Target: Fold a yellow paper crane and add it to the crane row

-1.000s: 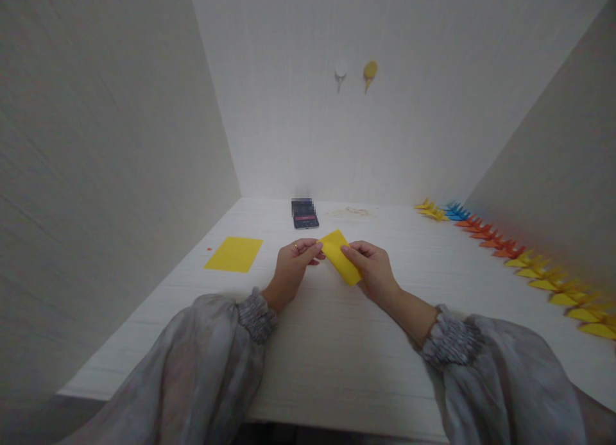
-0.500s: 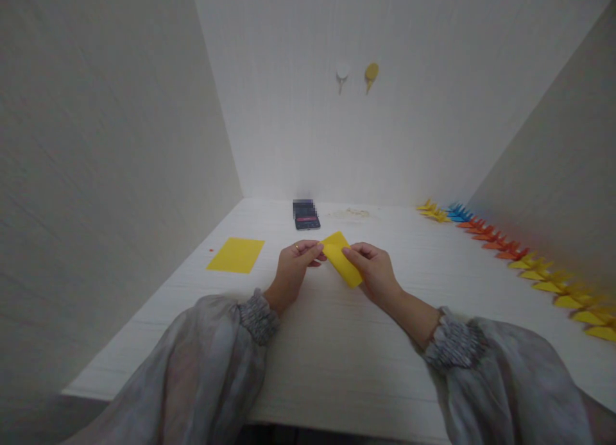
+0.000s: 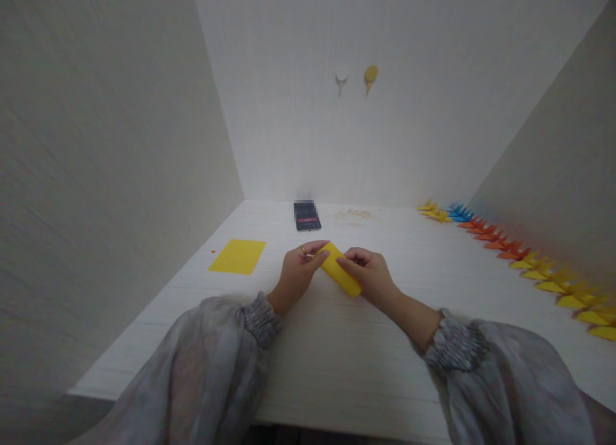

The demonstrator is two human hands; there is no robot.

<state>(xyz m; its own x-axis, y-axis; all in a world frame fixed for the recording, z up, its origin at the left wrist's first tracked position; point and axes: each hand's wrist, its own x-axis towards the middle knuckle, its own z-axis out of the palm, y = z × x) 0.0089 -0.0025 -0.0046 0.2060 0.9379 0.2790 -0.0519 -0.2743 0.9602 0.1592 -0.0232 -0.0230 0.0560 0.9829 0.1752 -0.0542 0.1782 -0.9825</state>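
Pinching the folded yellow paper (image 3: 342,275) over the bench (image 3: 346,374), the left hand (image 3: 298,272) has its grip closed on the upper end, the right hand (image 3: 375,276) on the right edge. 1 flat yellow sheet (image 3: 237,257) lies to the left.

My bare left hand (image 3: 299,270), wearing a gold-coloured ring (image 3: 303,251), is pinching the upper end of a narrow folded piece of yellow paper (image 3: 341,274), while my bare right hand (image 3: 373,275) is gripping its right edge over the white table (image 3: 356,361). A flat, four-cornered yellow paper sheet (image 3: 238,257) is lying to my left, and a dark rectangular phone (image 3: 308,224) is lying beyond my hands. Yellow, blue and orange-red folded paper figures (image 3: 510,248) are lining the right side.
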